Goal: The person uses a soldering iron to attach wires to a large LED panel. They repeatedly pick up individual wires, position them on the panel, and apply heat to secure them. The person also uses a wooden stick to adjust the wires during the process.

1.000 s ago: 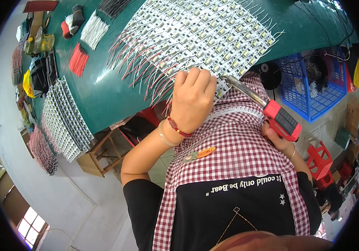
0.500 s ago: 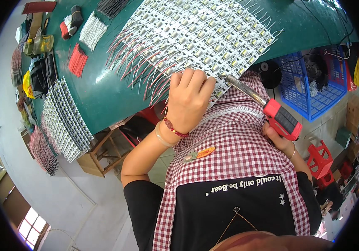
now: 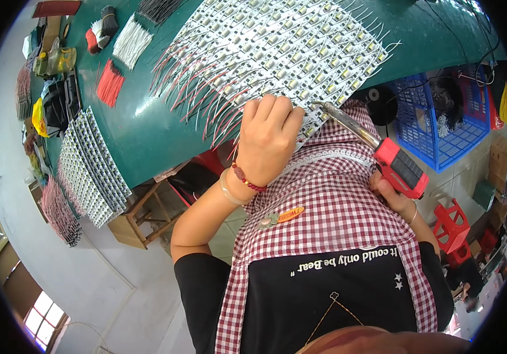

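My left hand (image 3: 269,133) is closed, its fingertips bent down onto the near edge of a large sheet of white circuit boards (image 3: 277,50). What the fingers pinch is hidden beneath them. Thin red and white wires (image 3: 206,112) stick out along the sheet's left side, close to that hand. My right hand (image 3: 390,194) is wrapped round the red handle of a soldering iron (image 3: 400,168), partly hidden behind it. The iron's metal shaft slants up and left. Its bent tip stands just right of my left fingers, over the sheet's near corner; whether it touches cannot be told.
Bundles of red wires (image 3: 110,84), white wires (image 3: 133,42) and black wires (image 3: 157,8) lie on the green table (image 3: 153,138). Finished-looking board strips (image 3: 94,168) hang over its left edge. A blue plastic basket (image 3: 436,138) and a red stool (image 3: 451,227) stand at the right.
The soldering iron has shifted slightly, its shaft and handle a little to the right. My left hand stays at nearly the same place on the sheet's near edge.
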`<action>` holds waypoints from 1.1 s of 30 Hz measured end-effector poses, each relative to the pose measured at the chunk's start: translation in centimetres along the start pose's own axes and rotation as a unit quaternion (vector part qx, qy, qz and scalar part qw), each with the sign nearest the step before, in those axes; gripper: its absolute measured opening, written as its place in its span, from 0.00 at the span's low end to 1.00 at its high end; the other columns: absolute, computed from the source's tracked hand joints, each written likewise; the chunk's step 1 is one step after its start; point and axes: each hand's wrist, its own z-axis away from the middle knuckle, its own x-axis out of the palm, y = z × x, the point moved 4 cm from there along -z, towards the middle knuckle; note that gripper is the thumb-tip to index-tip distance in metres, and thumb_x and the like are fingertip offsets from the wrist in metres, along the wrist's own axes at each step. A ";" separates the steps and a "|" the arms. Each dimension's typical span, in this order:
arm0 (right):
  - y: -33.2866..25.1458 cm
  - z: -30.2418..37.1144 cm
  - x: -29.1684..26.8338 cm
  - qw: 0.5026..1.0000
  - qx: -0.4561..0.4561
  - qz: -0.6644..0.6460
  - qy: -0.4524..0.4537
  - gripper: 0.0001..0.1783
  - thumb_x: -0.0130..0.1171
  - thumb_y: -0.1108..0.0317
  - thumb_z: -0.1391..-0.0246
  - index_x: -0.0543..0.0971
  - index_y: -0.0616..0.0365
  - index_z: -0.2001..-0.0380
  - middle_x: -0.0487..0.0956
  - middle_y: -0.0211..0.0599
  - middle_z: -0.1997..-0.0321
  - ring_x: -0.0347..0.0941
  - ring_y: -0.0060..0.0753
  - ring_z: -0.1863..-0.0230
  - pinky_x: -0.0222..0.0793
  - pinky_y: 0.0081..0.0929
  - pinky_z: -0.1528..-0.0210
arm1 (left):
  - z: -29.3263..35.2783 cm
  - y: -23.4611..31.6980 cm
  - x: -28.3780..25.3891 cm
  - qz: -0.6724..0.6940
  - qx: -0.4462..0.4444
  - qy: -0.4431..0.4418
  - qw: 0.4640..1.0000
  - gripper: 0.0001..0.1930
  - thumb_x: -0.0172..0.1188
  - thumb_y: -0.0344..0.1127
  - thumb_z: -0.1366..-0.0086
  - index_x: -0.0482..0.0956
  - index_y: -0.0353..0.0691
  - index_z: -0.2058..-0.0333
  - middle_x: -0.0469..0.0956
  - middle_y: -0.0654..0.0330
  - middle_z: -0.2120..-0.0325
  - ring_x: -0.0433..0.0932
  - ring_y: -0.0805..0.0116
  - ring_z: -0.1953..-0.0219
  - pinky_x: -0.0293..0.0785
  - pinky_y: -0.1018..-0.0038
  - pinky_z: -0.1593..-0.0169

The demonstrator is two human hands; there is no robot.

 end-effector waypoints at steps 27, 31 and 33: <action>1.2 0.8 -0.9 0.994 -0.056 0.094 0.005 0.06 0.62 0.71 0.62 0.77 0.60 0.77 0.77 0.36 0.76 0.73 0.39 0.74 0.67 0.32 0.70 | 0.0 2.1 0.2 -0.002 -0.014 -0.013 1.000 0.09 0.62 0.24 0.52 0.80 0.41 0.69 0.64 0.63 0.77 0.68 0.65 0.70 0.59 0.68 0.65; 1.6 1.3 -1.2 0.993 -0.066 0.101 -0.002 0.07 0.62 0.71 0.62 0.77 0.60 0.77 0.76 0.36 0.76 0.72 0.40 0.74 0.68 0.32 0.70 | 0.0 2.2 0.2 0.003 -0.013 -0.012 1.000 0.09 0.62 0.24 0.52 0.80 0.40 0.69 0.64 0.63 0.77 0.68 0.65 0.70 0.59 0.68 0.65; 1.6 1.4 -1.2 0.996 -0.052 0.079 0.001 0.06 0.62 0.71 0.62 0.77 0.60 0.77 0.76 0.36 0.76 0.72 0.40 0.74 0.68 0.33 0.69 | 0.0 2.2 0.4 0.002 -0.008 -0.014 1.000 0.09 0.62 0.24 0.52 0.80 0.40 0.69 0.64 0.63 0.77 0.68 0.65 0.70 0.59 0.68 0.64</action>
